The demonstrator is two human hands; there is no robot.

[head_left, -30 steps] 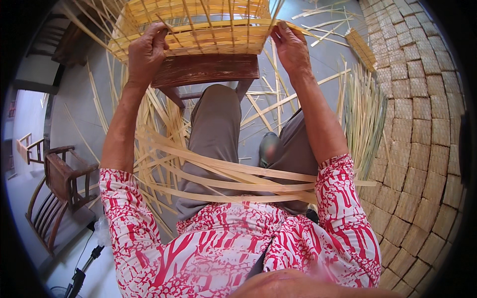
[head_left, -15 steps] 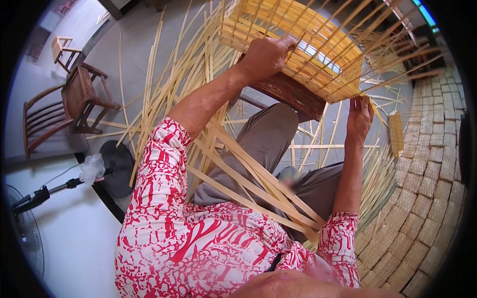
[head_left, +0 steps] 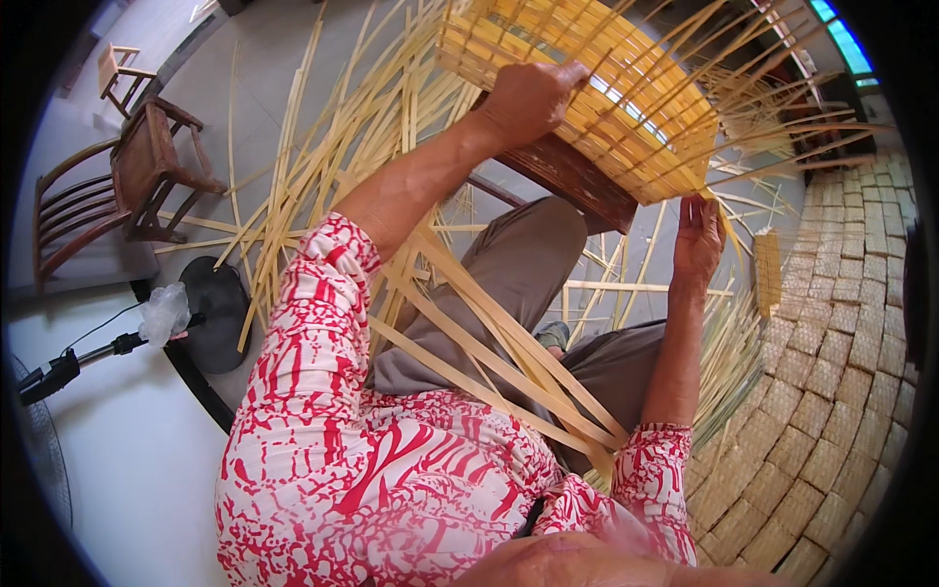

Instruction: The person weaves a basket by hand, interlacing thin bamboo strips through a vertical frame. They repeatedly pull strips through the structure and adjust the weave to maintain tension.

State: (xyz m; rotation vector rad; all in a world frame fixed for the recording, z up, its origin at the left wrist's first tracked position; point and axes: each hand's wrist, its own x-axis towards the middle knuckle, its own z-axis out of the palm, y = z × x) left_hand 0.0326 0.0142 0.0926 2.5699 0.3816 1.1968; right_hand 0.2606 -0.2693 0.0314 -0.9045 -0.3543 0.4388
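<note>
A yellow half-woven bamboo basket [head_left: 626, 142] is tilted in front of me, with long bare stakes fanning out from its top toward the upper right. It rests on a dark red wooden bench [head_left: 562, 181]. My left hand [head_left: 533, 101] is closed on the basket's near wall, thumb toward the weave. At the basket's lower right corner, my right hand [head_left: 700, 238] has its fingers pressed together on a thin bamboo strip [head_left: 726, 217]; the exact pinch is partly hidden. Several flat bamboo strips [head_left: 489, 338] lie across my lap and under my left arm.
Loose bamboo strips [head_left: 333, 147] cover the floor at the left. A wooden chair [head_left: 161, 161], a small stool [head_left: 119, 76] and a fan [head_left: 44, 440] with a plastic bag [head_left: 164, 315] stand there. Brick-like woven pieces [head_left: 812, 421] lie in rows at the right beside thin strips [head_left: 734, 367].
The view has shifted a little, so the room sits slightly further left. Both hands keep their places on the basket; my right fingers are slightly more curled at the corner.
</note>
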